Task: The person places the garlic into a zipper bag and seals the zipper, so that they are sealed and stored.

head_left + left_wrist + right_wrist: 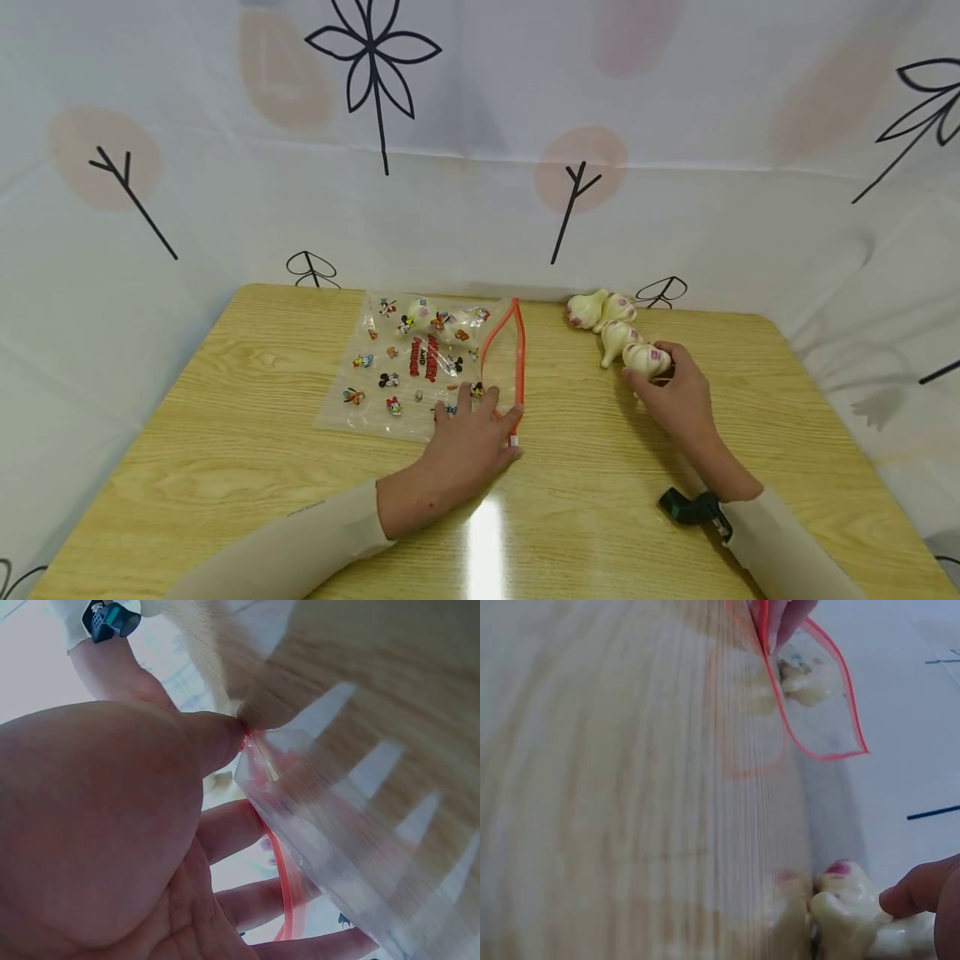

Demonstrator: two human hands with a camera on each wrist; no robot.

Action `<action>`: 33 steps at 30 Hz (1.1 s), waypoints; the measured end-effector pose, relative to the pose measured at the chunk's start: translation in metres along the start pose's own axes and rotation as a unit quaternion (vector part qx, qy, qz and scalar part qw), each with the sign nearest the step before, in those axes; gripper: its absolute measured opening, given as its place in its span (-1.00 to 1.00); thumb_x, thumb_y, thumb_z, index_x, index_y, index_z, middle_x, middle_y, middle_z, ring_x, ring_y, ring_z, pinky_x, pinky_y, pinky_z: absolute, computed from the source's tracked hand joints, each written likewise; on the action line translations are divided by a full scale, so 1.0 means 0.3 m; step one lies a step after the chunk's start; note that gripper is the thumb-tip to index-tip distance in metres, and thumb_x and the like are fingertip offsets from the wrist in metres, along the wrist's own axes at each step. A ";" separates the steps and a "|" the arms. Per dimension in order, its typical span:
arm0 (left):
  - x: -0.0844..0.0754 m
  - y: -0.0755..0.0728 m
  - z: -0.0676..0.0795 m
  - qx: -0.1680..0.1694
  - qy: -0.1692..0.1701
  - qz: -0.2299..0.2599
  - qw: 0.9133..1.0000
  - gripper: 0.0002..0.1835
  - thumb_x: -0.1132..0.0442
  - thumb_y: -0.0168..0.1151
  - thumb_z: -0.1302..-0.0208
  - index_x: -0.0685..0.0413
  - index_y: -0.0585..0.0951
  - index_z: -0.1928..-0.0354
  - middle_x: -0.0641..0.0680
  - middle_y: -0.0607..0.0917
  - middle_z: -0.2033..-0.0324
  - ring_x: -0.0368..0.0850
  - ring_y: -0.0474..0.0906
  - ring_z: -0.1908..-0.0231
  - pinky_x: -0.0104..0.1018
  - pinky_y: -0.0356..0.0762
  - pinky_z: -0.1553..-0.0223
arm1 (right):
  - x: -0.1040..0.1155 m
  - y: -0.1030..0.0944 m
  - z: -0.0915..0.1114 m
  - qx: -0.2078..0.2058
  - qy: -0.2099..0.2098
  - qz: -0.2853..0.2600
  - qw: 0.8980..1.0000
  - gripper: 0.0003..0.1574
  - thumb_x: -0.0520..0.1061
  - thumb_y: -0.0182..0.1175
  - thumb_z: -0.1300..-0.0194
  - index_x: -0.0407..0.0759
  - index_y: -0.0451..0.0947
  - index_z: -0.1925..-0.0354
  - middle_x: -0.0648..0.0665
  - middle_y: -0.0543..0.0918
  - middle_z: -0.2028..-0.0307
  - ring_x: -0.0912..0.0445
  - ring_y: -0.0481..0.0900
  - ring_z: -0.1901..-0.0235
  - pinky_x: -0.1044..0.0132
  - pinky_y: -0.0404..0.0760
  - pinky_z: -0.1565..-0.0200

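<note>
A clear zip bag with a red zip edge and cartoon prints lies on the table, its mouth gaping to the right. Pale garlic bulbs show inside it in the right wrist view. My left hand rests on the bag's near corner by the mouth, fingers spread; its thumb touches the red edge in the left wrist view. At the right, my right hand holds a garlic bulb between thumb and fingers. Beside it sit more bulbs, among them a garlic bulb and a purple-tinged garlic bulb.
The wooden table ends at a white patterned cloth hanging behind it. A small dark device is strapped on the right wrist. Glare lies on the table's front middle.
</note>
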State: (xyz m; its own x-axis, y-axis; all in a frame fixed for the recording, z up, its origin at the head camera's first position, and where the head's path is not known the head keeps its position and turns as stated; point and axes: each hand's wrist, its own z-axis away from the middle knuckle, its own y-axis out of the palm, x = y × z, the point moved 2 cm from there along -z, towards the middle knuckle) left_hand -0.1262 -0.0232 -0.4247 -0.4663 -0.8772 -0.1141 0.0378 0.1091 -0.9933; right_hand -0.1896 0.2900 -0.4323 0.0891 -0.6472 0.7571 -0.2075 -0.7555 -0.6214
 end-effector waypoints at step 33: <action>-0.001 0.005 -0.003 -0.009 0.004 -0.009 1.000 -0.40 -0.26 0.17 -0.54 -0.25 0.54 -0.49 0.17 0.47 -0.46 0.48 0.33 -0.44 0.55 0.49 -0.11 | 0.168 0.154 -0.005 0.073 -0.158 0.002 0.985 -0.19 -0.29 0.53 -0.22 -0.35 0.39 -0.34 -0.26 0.60 0.04 -0.04 0.61 0.22 0.30 0.64 0.24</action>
State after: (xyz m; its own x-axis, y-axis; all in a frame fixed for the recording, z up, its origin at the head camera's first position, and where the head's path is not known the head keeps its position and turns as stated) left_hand -0.1269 -0.0224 -0.4261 -0.4736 -0.8754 -0.0968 0.0142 0.1023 -0.9947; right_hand -0.1961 0.2226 -0.4226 0.3927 -0.6326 0.6675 -0.0676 -0.7437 -0.6651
